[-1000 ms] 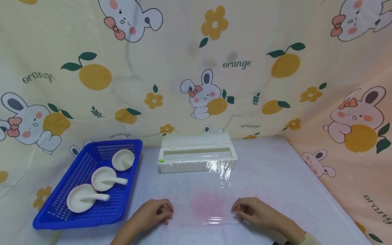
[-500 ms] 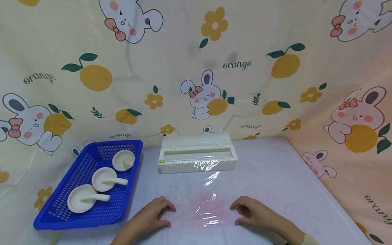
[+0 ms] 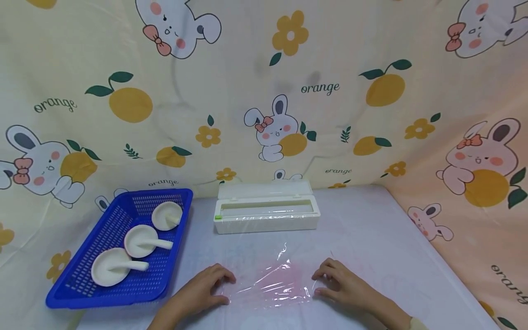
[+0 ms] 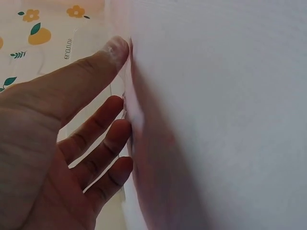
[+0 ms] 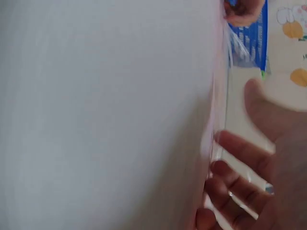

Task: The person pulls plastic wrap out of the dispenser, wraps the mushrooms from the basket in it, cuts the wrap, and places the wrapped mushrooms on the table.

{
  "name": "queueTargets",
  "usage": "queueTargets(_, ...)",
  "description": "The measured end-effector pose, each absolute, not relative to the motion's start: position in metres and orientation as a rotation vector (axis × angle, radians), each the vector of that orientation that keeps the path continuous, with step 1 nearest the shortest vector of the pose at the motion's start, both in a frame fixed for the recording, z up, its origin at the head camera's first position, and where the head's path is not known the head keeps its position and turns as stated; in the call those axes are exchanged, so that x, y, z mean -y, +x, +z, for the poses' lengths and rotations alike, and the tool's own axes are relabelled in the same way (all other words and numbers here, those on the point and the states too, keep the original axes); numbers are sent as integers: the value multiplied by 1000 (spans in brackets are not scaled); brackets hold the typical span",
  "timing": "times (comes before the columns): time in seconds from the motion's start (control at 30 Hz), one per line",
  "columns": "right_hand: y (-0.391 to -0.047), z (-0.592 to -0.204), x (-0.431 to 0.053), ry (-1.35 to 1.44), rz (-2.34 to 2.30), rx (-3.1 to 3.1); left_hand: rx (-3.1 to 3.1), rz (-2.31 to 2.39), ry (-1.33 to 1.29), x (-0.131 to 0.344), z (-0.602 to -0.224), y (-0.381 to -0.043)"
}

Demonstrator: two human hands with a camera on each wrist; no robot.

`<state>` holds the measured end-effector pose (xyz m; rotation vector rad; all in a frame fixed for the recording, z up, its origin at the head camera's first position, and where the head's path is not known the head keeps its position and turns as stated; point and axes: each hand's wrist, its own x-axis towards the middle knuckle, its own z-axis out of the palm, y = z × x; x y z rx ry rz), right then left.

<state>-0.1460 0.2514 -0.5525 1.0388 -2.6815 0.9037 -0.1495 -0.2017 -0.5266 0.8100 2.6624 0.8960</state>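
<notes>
A sheet of clear cling film lies wrinkled and shiny on the table over a pink patch, between both hands. At its left edge is my left hand, thumb and fingers spread apart, fingertips right at the film. My right hand is at the right edge, also with thumb apart from the fingers; in the right wrist view its thumb stands raised off the surface. Behind the film stands a white cling film dispenser, its lid up and the roll visible inside. The film's far edge is hard to make out.
At the left stands a blue plastic basket holding three white shallow dishes with stub handles, one of them a front dish. A printed curtain rises behind the table and along its right side.
Both hands' thumbs have parted from the fingers. The film's bright glints have moved from the dispenser's front toward the hands, and more creases show across the sheet. Basket and dispenser stay put.
</notes>
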Motion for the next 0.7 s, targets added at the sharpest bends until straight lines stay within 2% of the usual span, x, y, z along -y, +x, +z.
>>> queueTargets(0.37, -145, -554, -248, 971, 866, 2748, -2691, 999, 767, 204, -519, -149)
queueTargets(0.57, -144, -554, -249, 956, 851, 2760, -2669, 1094, 822, 201, -497, -152)
queueTargets(0.7, -145, -550, -249, 933, 889, 2816, -2724, 1042, 752, 204, -473, -158)
